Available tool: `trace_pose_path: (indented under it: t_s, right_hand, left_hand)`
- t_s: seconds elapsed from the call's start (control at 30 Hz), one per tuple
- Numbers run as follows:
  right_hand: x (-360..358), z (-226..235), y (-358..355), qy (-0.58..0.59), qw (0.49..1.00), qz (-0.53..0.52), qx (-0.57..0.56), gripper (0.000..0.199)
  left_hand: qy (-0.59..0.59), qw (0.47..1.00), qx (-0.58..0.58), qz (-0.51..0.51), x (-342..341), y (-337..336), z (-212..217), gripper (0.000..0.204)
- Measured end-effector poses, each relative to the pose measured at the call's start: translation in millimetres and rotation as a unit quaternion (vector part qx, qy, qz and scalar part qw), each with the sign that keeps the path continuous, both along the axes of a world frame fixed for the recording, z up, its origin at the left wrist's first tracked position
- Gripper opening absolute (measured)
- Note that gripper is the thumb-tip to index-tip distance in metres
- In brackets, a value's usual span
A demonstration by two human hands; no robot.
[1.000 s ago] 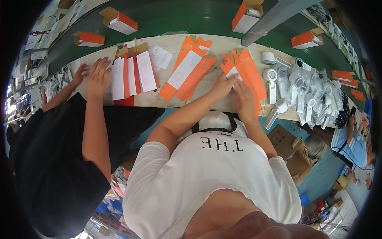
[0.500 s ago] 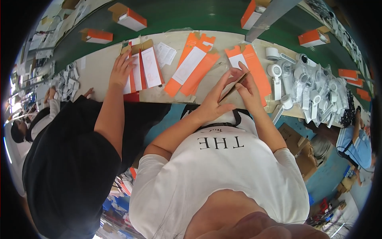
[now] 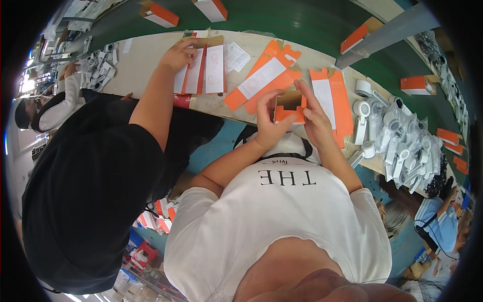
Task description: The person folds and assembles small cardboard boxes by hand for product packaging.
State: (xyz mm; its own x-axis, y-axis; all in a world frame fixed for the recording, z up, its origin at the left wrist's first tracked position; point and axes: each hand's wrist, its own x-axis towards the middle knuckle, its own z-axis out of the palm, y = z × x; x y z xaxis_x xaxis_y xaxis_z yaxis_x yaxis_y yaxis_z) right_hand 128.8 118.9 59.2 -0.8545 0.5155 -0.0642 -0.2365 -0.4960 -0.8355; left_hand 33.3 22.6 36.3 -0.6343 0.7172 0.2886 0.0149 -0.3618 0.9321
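Close to my body, a small orange-and-white carton point(image 3: 290, 106) is squared out, its brown inside facing up. My left hand point(image 3: 271, 117) is wrapped round its left side, with the thumb at the near orange flap. On the other side my right hand point(image 3: 317, 120) grips it, fingers stretched along the wall and the thumb near the flap. Just beyond lie flattened orange-and-white cartons point(image 3: 262, 78) on the table, and more flat cartons point(image 3: 341, 103) lie right of my right hand.
At left, a black-sleeved co-worker's hand point(image 3: 178, 55) touches standing cartons point(image 3: 215, 68) beside a printed sheet point(image 3: 236, 57). White round-headed handheld devices point(image 3: 392, 128), many bagged, are heaped right. Beyond the table point(image 3: 143, 63), a green conveyor point(image 3: 297, 25) carries boxes behind a metal post point(image 3: 387, 35).
The carton in my hands has gone from a narrow, nearly flat shape to a squared one with its opening upward. The whole view has shifted, moving the table's things rightward.
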Motion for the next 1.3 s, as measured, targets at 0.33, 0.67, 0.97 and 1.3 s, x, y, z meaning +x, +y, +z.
trace_pose_path:
  t_s: [0.33, 0.67, 0.97, 1.3]
  right_hand:
    - [-3.0, -7.0, -0.1, -0.034, 0.999, 0.004, -0.008, 0.057]
    - [-5.3, -8.4, -2.2, -0.032, 0.999, 0.008, -0.035, 0.053]
    - [-7.5, -7.0, 12.4, -0.129, 0.99, 0.063, -0.002, 0.03]
    - [0.9, 15.8, 24.7, -0.197, 0.973, 0.114, 0.033, 0.036]
  left_hand:
    - [0.049, 0.996, 0.064, -0.03, -21.3, 3.8, -15.1, 0.067]
    - [0.174, 0.983, -0.034, 0.042, -20.0, 3.0, -2.5, 0.025]
    - [0.078, 0.993, -0.073, 0.045, -16.4, 6.1, -4.0, 0.013]
    - [0.149, 0.985, -0.067, -0.044, -18.5, 6.4, -3.5, 0.02]
